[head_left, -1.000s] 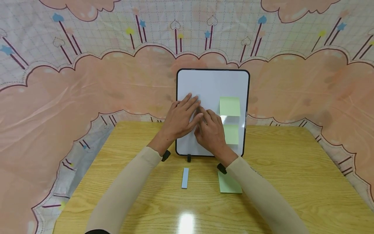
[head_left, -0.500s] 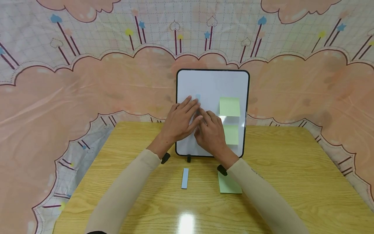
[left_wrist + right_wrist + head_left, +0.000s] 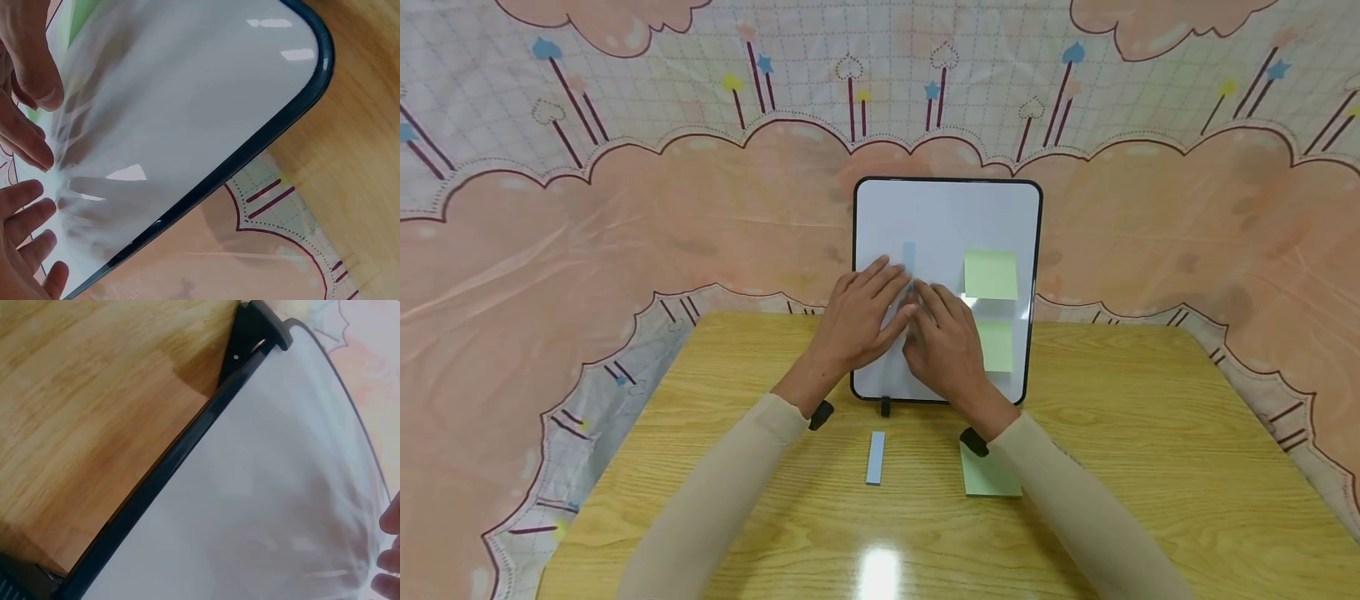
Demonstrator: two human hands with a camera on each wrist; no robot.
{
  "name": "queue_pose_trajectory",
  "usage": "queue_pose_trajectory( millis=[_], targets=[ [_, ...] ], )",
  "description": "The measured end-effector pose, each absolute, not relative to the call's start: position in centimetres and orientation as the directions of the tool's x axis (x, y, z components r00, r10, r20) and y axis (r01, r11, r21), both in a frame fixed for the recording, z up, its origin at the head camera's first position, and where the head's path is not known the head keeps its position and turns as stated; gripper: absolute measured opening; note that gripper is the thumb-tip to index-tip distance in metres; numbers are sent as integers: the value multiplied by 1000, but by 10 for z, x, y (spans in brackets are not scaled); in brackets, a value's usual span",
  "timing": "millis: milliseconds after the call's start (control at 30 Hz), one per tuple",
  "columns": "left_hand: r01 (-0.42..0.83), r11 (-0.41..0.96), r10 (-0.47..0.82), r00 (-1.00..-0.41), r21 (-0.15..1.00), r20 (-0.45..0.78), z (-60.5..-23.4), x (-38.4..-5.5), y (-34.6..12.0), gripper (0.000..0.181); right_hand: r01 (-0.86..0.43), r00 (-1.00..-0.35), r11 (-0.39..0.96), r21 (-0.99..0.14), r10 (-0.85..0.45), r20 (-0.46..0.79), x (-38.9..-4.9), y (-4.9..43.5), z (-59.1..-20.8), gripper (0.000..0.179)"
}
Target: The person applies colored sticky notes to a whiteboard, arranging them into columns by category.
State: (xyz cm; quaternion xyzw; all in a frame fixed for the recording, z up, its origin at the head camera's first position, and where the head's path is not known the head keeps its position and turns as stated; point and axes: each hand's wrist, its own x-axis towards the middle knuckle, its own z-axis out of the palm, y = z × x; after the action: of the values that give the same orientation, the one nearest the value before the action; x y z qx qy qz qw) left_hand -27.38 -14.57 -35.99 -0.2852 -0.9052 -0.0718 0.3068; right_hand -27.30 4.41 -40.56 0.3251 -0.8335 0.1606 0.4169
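Observation:
A white board (image 3: pixel 947 208) with a black rim stands upright on the table. Upon its face, left of the middle, lies a narrow pale blue strip (image 3: pixel 909 253); its lower part is hidden by the hands. My left hand (image 3: pixel 859 321) touches the board with straight fingers, fingertips right at the strip's left side. Beside it my right hand (image 3: pixel 949 343) has its bent fingers against the board, near the strip's lower part. In the left wrist view the left fingers (image 3: pixel 30 214) are spread near the right hand's fingers (image 3: pixel 25 134).
Two pale green sticky notes, an upper one (image 3: pixel 990 274) and a lower one (image 3: pixel 997 346), cling to the board's right side. On the table (image 3: pixel 1120 417) lie a green note pad (image 3: pixel 991 479) and a light blue narrow block (image 3: pixel 876 457). A patterned cloth (image 3: pixel 737 217) hangs behind.
Both hands have slid slightly down the board, the left more clearly. More of the pale blue strip now shows above the fingertips. The notes and table items stay put.

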Motion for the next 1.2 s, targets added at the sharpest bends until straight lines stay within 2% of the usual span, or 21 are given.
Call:
queue_pose_trajectory(
  millis=[167, 500, 833, 1200],
  targets=[
    [568, 823, 458, -642, -19, 615, -364, -268, -148, 53, -687, -454, 726, -24, -403, 794, -268, 45, -405, 45],
    [616, 785, 427, -613, 64, 665, -375, -252, -154, 50, -706, -433, 706, -50, -376, 819, -258, 46, -405, 47],
    [643, 755, 397, -606, 131, 690, -387, -237, -159, 59, -713, -463, 693, -101, -358, 810, -245, 49, -408, 48],
    [650, 727, 364, -640, 223, 677, -400, -224, -168, 50, -706, -515, 690, -160, -344, 785, -234, 54, -412, 48]
  ],
)
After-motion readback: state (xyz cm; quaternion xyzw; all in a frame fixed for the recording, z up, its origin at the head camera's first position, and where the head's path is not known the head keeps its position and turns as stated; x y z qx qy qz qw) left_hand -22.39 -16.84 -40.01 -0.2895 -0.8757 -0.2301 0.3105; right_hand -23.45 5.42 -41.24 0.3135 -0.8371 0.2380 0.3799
